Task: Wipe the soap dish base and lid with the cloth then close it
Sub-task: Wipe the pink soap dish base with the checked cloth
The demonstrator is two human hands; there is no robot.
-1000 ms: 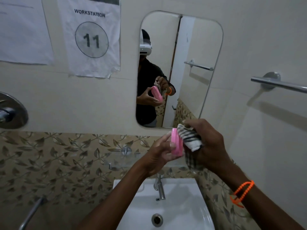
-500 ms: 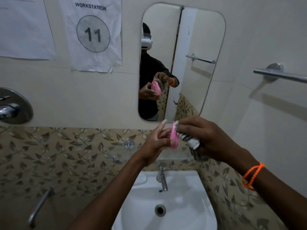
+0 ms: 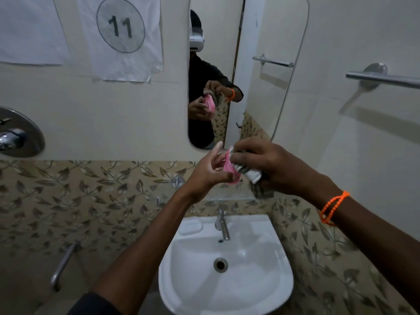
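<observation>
My left hand (image 3: 208,171) holds a pink soap dish part (image 3: 229,169) on edge above the basin; I cannot tell whether it is the base or the lid. My right hand (image 3: 270,164) presses a striped grey-and-white cloth (image 3: 251,175) against the pink part's right side. The cloth's loose end hangs below my right hand. The mirror (image 3: 247,71) reflects both hands with the pink piece and the cloth. The other half of the soap dish is not in sight.
A white wash basin (image 3: 272,278) with a chrome tap (image 3: 223,226) lies below my hands. A glass shelf (image 3: 227,196) runs under them along the leaf-patterned tiles. A chrome towel rail (image 3: 384,78) is on the right wall, a shower mixer (image 3: 16,135) at the left.
My right hand has moved the cloth over the top of the pink part, and my left fingers have spread. The camera has tilted down, so more of the basin shows.
</observation>
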